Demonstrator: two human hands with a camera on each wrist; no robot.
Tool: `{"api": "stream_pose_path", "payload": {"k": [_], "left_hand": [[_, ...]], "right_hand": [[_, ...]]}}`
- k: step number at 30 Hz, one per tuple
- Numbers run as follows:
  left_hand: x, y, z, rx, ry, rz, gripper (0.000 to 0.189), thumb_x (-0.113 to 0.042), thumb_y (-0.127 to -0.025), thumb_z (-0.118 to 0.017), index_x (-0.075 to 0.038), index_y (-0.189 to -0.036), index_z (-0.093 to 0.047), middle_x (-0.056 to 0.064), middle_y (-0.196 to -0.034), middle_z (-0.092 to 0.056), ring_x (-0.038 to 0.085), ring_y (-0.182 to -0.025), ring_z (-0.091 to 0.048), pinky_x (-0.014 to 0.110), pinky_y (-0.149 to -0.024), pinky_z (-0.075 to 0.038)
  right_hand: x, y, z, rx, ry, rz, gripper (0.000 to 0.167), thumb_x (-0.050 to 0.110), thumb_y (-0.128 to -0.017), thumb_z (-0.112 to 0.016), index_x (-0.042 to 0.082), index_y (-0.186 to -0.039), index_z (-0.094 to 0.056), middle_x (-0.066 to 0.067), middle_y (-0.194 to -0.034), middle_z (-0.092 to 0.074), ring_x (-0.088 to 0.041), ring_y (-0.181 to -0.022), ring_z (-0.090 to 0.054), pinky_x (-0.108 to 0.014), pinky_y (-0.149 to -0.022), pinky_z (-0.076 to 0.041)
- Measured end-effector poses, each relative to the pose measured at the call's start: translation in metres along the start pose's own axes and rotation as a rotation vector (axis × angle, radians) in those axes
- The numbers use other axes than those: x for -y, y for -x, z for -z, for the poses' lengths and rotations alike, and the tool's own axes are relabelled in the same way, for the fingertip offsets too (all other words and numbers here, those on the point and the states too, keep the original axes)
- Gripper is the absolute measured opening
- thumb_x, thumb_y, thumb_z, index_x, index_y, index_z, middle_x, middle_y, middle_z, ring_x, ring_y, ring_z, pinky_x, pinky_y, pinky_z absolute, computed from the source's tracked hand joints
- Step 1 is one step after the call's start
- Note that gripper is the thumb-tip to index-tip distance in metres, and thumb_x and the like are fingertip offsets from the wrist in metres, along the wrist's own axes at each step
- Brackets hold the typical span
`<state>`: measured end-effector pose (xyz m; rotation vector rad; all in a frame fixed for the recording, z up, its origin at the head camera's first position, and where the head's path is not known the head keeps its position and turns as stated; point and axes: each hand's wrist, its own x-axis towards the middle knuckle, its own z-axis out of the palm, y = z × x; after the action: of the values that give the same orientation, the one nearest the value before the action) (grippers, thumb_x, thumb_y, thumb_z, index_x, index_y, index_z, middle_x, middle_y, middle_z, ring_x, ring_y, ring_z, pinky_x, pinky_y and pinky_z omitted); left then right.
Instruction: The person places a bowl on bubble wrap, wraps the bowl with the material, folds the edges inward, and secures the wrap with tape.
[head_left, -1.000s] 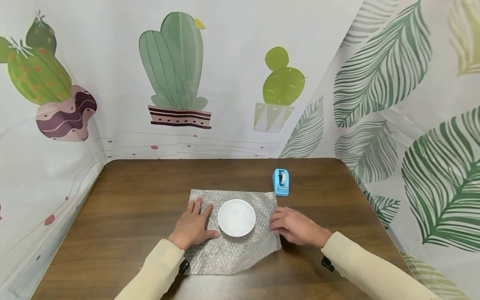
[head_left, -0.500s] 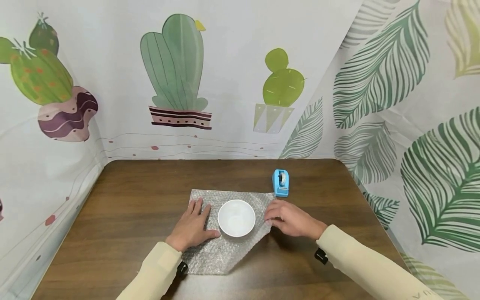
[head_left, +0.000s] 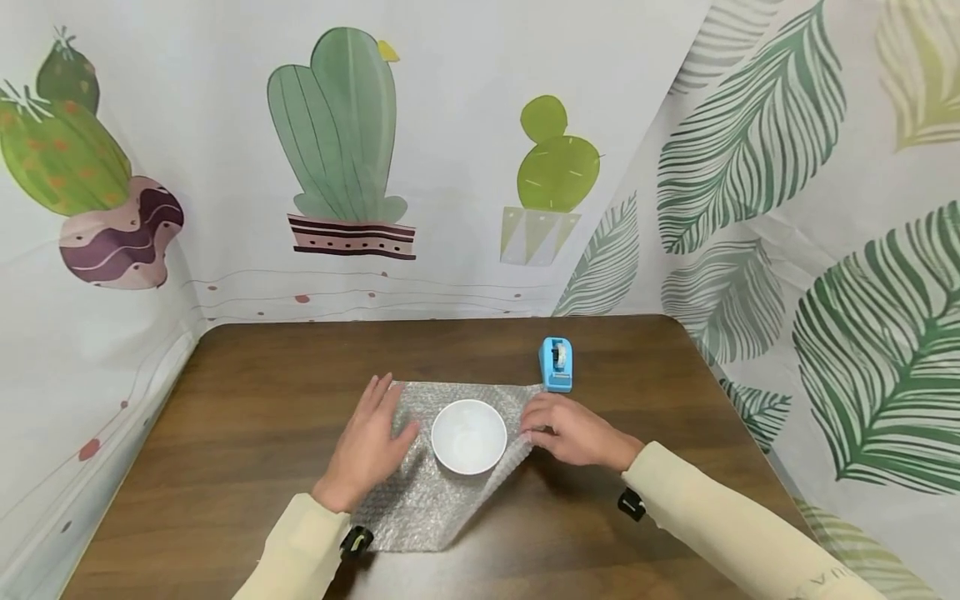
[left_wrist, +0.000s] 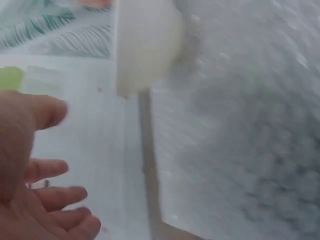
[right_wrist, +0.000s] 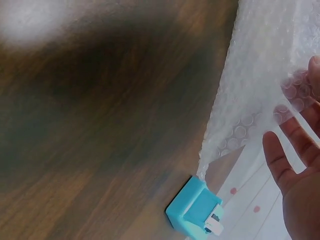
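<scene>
A white bowl (head_left: 468,437) sits upright on a sheet of bubble wrap (head_left: 420,510) on the wooden table. My right hand (head_left: 576,430) pinches the sheet's right edge, which is raised and folded up beside the bowl. In the right wrist view, the thumb and fingers (right_wrist: 295,135) are at the clear bubble wrap (right_wrist: 250,85). My left hand (head_left: 366,450) hovers over the sheet's left side, left of the bowl, with its fingers extended. The left wrist view is blurred; there the left hand (left_wrist: 30,185) holds nothing and the bowl (left_wrist: 147,45) shows side-on.
A blue tape dispenser (head_left: 557,365) stands just beyond the bubble wrap's far right corner, close to my right hand. Behind the wooden table (head_left: 247,400) hangs a cloth (head_left: 457,150) printed with cacti and leaves.
My right hand has moved left, lifting the bubble wrap's right edge toward the bowl. My left hand, earlier resting flat on the sheet, has risen off it and shifted slightly left.
</scene>
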<state>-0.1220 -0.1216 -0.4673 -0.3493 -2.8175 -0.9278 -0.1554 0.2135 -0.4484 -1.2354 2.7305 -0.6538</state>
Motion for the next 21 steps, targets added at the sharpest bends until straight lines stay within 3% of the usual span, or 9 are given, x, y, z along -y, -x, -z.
{"api": "stream_pose_path", "payload": {"k": [4,8,10,12,15,21], "left_hand": [[-0.021,0.001,0.006,-0.027,0.078,-0.053,0.061,-0.033,-0.097,-0.074,0.001,-0.144,-0.057,0.023,-0.153,-0.055,0.041,-0.147,-0.048,0.057,-0.119,-0.04],[-0.042,0.004,0.005,0.05,0.175,-0.086,0.058,-0.039,-0.093,-0.078,-0.003,-0.137,-0.065,0.016,-0.138,-0.069,0.034,-0.12,-0.071,0.047,-0.104,-0.056],[-0.05,0.005,0.003,0.099,0.233,-0.087,0.057,-0.041,-0.091,-0.079,-0.005,-0.133,-0.068,0.013,-0.13,-0.074,0.03,-0.107,-0.075,0.04,-0.092,-0.06],[-0.057,0.005,-0.001,0.142,0.286,-0.099,0.056,-0.041,-0.09,-0.08,-0.005,-0.131,-0.07,0.012,-0.122,-0.077,0.026,-0.096,-0.077,0.032,-0.081,-0.06],[-0.065,0.004,-0.006,0.182,0.312,-0.117,0.056,-0.044,-0.09,-0.08,-0.008,-0.132,-0.069,0.005,-0.113,-0.079,0.017,-0.089,-0.075,0.024,-0.074,-0.056],[-0.073,-0.003,-0.014,0.18,0.273,-0.159,0.05,-0.045,-0.092,-0.078,-0.011,-0.129,-0.07,-0.008,-0.091,-0.075,0.0,-0.074,-0.064,0.02,-0.069,-0.051]], "right_hand": [[0.0,-0.004,0.0,-0.02,-0.003,0.022,0.007,0.016,-0.097,-0.074,0.017,-0.1,-0.081,0.007,-0.101,-0.075,-0.011,-0.104,-0.066,-0.037,-0.097,-0.057],[0.0,-0.008,-0.001,-0.038,-0.018,0.052,0.007,0.016,-0.098,-0.073,0.017,-0.095,-0.08,0.009,-0.093,-0.074,-0.009,-0.097,-0.065,-0.034,-0.092,-0.057],[0.001,-0.01,-0.001,-0.046,-0.024,0.06,0.007,0.016,-0.097,-0.074,0.017,-0.093,-0.079,0.01,-0.09,-0.073,-0.007,-0.092,-0.063,-0.032,-0.09,-0.056],[0.001,-0.012,-0.002,-0.056,-0.023,0.065,0.007,0.017,-0.097,-0.075,0.018,-0.091,-0.079,0.01,-0.087,-0.072,-0.006,-0.089,-0.062,-0.032,-0.088,-0.056],[0.002,-0.015,-0.003,-0.073,-0.01,0.075,0.01,0.017,-0.096,-0.075,0.018,-0.087,-0.078,0.01,-0.084,-0.07,-0.005,-0.086,-0.061,-0.032,-0.088,-0.054],[0.007,-0.02,-0.003,-0.076,-0.006,0.064,0.012,0.015,-0.096,-0.075,0.018,-0.084,-0.077,0.01,-0.081,-0.068,-0.005,-0.082,-0.059,-0.032,-0.085,-0.053]]}}
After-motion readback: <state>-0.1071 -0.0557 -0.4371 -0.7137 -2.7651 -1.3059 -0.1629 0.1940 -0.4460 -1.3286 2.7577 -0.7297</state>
